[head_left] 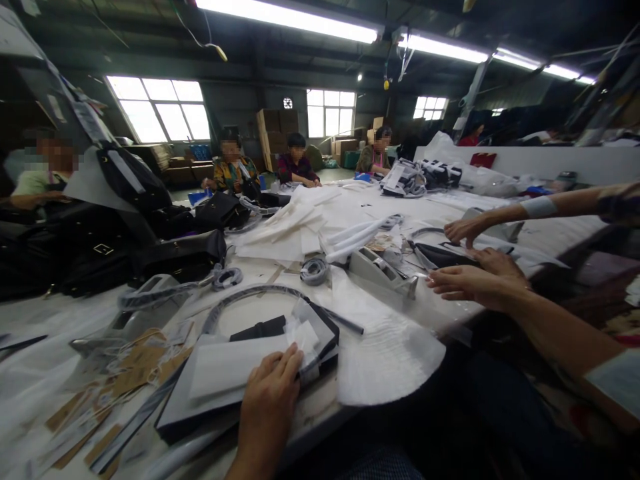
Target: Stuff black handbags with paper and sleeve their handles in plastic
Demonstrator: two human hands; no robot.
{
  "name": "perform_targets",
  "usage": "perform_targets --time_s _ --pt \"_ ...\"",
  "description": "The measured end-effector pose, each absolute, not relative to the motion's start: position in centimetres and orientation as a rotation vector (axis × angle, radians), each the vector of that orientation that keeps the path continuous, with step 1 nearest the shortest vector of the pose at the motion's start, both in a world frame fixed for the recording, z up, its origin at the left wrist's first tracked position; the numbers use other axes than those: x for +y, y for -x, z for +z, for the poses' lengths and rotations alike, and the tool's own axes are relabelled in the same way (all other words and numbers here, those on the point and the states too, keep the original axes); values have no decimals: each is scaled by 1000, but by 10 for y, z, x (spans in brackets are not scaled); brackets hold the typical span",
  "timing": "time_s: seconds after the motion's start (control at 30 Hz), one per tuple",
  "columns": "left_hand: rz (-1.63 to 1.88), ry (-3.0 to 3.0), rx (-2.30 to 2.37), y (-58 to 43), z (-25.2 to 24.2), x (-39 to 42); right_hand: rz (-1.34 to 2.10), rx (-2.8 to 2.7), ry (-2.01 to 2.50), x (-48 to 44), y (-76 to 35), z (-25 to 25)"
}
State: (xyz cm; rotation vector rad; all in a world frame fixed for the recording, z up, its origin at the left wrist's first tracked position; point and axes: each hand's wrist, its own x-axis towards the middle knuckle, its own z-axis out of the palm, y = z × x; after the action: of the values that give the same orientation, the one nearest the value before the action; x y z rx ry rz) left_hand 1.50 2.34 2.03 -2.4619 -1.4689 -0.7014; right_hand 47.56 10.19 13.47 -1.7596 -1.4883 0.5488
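My left hand (273, 393) lies with its fingers together on white wrapping paper (235, 363), pressing it down on a dark bag (327, 333). Thin clear wrap covers the bag's looped handle (215, 313). My right hand (465, 287) reaches in from the right, fingertips closed beside the cutter end of a grey tape dispenser (377, 267); a short clear strip seems to be between them, though it is hard to make out. Behind it, a co-worker's hands (465, 230) are at another dark bag (437, 255).
A white foam sheet (385, 347) hangs over the table edge. Brown tags (135, 367) and a second dispenser (150, 307) lie left. Wrapped coils (314, 270) and paper sheets (285, 230) are further in. Black bags (175, 257) pile up at left; several people sit across the table.
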Motion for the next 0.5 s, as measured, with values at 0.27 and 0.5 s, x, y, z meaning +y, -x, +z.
perform_targets --time_s 0.27,0.5 --pt "-656 2482 -1467 -14 23 23 933 -1259 1808 88 -473 75" --pt "-644 2494 -1459 -11 20 24 561 -1414 1862 88 -477 58"
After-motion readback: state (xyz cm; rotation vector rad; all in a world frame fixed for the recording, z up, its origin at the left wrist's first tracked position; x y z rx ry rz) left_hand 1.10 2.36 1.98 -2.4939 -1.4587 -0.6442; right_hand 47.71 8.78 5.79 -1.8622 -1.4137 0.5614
